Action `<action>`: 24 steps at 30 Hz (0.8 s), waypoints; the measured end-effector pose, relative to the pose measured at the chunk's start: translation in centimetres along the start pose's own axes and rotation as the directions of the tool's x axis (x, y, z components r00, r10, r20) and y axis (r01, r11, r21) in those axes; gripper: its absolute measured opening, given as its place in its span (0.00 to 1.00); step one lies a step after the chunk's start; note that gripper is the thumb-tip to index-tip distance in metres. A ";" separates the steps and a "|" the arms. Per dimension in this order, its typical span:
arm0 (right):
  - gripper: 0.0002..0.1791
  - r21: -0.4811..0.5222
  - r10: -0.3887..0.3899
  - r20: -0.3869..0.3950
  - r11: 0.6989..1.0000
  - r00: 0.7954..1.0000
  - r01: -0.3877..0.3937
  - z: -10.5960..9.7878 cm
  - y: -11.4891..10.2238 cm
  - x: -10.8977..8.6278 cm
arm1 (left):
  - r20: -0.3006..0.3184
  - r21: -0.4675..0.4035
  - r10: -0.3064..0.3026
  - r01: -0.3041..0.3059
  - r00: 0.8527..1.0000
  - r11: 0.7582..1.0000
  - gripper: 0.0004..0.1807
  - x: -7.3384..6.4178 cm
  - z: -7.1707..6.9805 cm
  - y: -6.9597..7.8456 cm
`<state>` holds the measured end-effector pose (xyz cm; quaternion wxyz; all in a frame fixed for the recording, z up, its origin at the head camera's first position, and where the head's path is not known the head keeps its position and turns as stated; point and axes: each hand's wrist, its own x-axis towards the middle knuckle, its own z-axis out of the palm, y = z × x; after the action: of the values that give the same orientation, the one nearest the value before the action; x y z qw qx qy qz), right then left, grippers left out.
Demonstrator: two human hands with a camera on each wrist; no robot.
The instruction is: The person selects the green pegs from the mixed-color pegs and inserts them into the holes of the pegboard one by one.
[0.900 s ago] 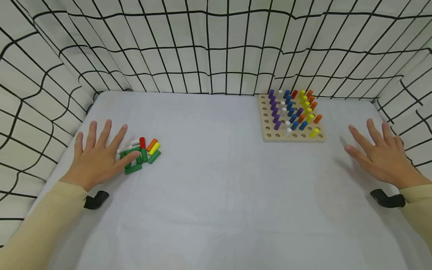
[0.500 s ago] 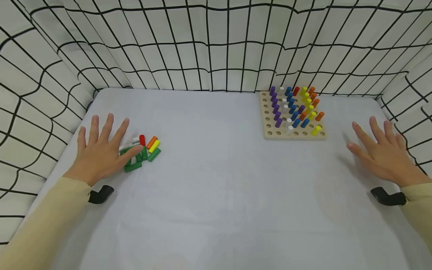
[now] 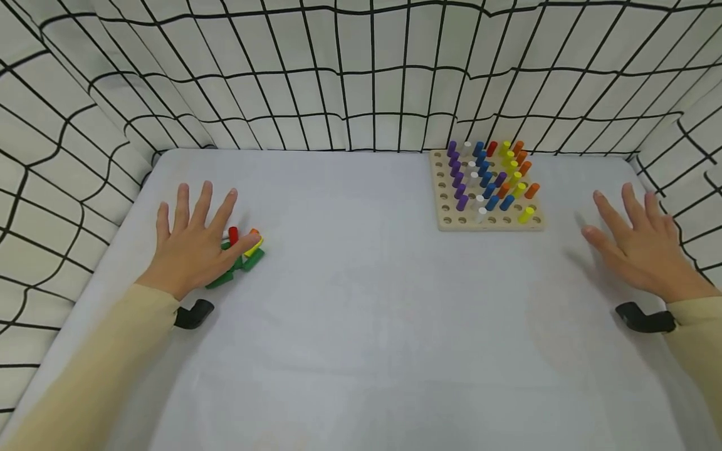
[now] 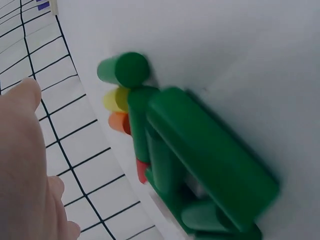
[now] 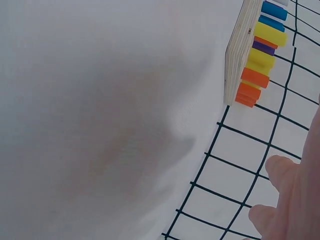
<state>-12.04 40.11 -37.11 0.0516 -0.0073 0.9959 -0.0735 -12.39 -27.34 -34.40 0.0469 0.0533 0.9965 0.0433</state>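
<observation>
My left hand (image 3: 194,249), fingers spread, is over a pile of loose pegs and hides part of it in the head view. Green pegs (image 4: 210,155), a red peg (image 3: 234,235), a yellow peg (image 4: 116,99) and an orange peg (image 4: 119,122) show around it. Nothing is held in that hand. At the right, my right hand (image 3: 643,250) hovers with spread fingers above its own shadow, also holding nothing. Nearest to it is a wooden pegboard (image 3: 442,220), filled with upright purple, white, blue, red, yellow and orange pegs, several holes bare.
A white cloth (image 3: 361,326) covers the table. White walls with black grid netting (image 3: 372,75) rise along the back and both sides. A black wrist mount (image 3: 194,314) juts from the left sleeve, another black mount (image 3: 645,318) from the right sleeve.
My left hand has shifted right and slightly away from me, now covering more of the loose pegs. The right hand stays nearly in place. The head view has tilted slightly.
</observation>
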 end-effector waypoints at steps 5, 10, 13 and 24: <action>0.46 0.015 -0.001 -0.001 1.000 1.000 0.001 -0.1 0.1 0.4 | -0.012 -0.016 0.001 -0.001 1.000 1.000 0.51 0.9 0.0 1.2; 0.45 0.018 -0.006 0.003 1.000 1.000 0.006 0.0 0.3 0.8 | -0.001 -0.020 0.006 -0.006 1.000 1.000 0.52 1.9 0.1 2.4; 0.45 0.000 -0.017 0.015 1.000 1.000 0.017 0.0 0.5 0.9 | 0.007 -0.019 0.019 -0.019 1.000 1.000 0.52 2.4 0.2 3.2; 0.44 0.004 -0.095 0.049 0.995 0.994 0.095 -0.1 0.0 2.2 | 0.038 -0.004 0.049 -0.049 0.998 0.999 0.54 4.6 1.3 5.8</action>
<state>-14.25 40.08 -37.26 0.0726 -0.0566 0.9928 -0.0764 -16.18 -20.96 -35.57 0.0648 0.0783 0.9938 0.0449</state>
